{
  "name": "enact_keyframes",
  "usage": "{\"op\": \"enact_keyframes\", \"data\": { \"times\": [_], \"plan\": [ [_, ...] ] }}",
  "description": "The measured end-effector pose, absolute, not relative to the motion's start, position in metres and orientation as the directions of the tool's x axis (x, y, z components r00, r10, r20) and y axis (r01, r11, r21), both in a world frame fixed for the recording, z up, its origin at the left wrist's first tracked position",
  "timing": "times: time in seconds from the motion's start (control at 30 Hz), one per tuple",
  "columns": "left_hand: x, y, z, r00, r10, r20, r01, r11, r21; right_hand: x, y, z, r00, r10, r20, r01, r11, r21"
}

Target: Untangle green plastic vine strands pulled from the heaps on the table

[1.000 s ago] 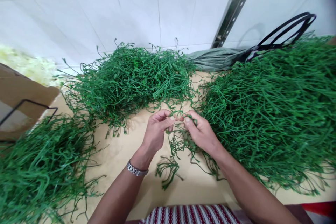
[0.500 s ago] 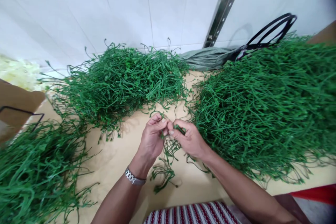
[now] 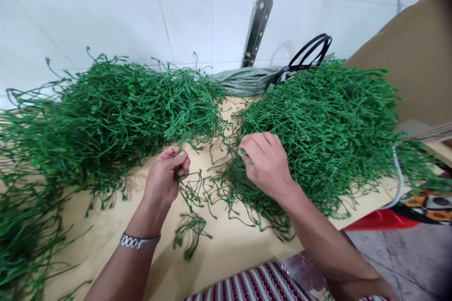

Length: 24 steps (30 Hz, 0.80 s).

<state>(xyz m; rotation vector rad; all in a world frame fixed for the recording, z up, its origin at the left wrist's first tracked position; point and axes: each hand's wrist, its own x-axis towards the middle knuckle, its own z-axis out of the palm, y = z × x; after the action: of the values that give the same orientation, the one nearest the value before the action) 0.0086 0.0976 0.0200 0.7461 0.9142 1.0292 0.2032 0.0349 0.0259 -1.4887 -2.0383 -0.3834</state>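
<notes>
Fingers of the left hand pinched a green stem, well left of the big pile; the right hand, nearer it, curled its fingers around a green piece over that pile's left edge, where stems ran mostly sideways.

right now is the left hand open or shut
Shut: the left hand is curled into a pinch, with a bit of green stem showing at the top.
</notes>
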Motion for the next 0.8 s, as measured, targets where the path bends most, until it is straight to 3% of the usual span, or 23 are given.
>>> {"op": "enact_keyframes", "data": {
  "times": [0.1, 0.2, 0.33, 0.5, 0.57, 0.67, 0.73, 0.8],
  "plan": [
    [0.001, 0.102, 0.02, 0.208, 0.944, -0.255, -0.345, 0.315, 0.884, 0.212, 0.04, 0.006, -0.332, 0.894, 0.301, 0.943, 0.313, 0.111],
    [-0.002, 0.1, 0.022, 0.222, 0.945, -0.238, -0.347, 0.305, 0.887, 0.209, 0.04, -0.011, -0.33, 0.938, 0.103, 0.936, 0.311, 0.163],
    [0.0, 0.096, 0.027, 0.272, 0.938, -0.216, -0.393, 0.313, 0.865, 0.205, 0.036, -0.001, -0.339, 0.933, 0.121, 0.936, 0.322, 0.144],
    [-0.002, 0.095, 0.03, 0.262, 0.946, -0.191, -0.434, 0.292, 0.852, 0.212, 0.028, 0.033, -0.387, 0.872, 0.3, 0.92, 0.385, 0.068],
    [-0.002, 0.095, 0.031, 0.242, 0.95, -0.2, -0.441, 0.291, 0.849, 0.21, 0.024, 0.042, -0.361, 0.834, 0.417, 0.919, 0.394, 0.009],
    [0.004, 0.092, 0.032, 0.189, 0.965, -0.184, -0.466, 0.253, 0.848, 0.192, 0.021, 0.044, -0.268, 0.813, 0.516, 0.875, 0.429, -0.222],
    [0.01, 0.087, 0.034, 0.164, 0.976, -0.141, -0.491, 0.205, 0.846, 0.174, 0.024, 0.036, -0.258, 0.867, 0.427, 0.803, 0.438, -0.405],
    [0.016, 0.082, 0.037, 0.18, 0.98, -0.086, -0.504, 0.167, 0.848, 0.156, 0.03, 0.025, -0.31, 0.9, 0.305, 0.749, 0.429, -0.505]
  ]
}}
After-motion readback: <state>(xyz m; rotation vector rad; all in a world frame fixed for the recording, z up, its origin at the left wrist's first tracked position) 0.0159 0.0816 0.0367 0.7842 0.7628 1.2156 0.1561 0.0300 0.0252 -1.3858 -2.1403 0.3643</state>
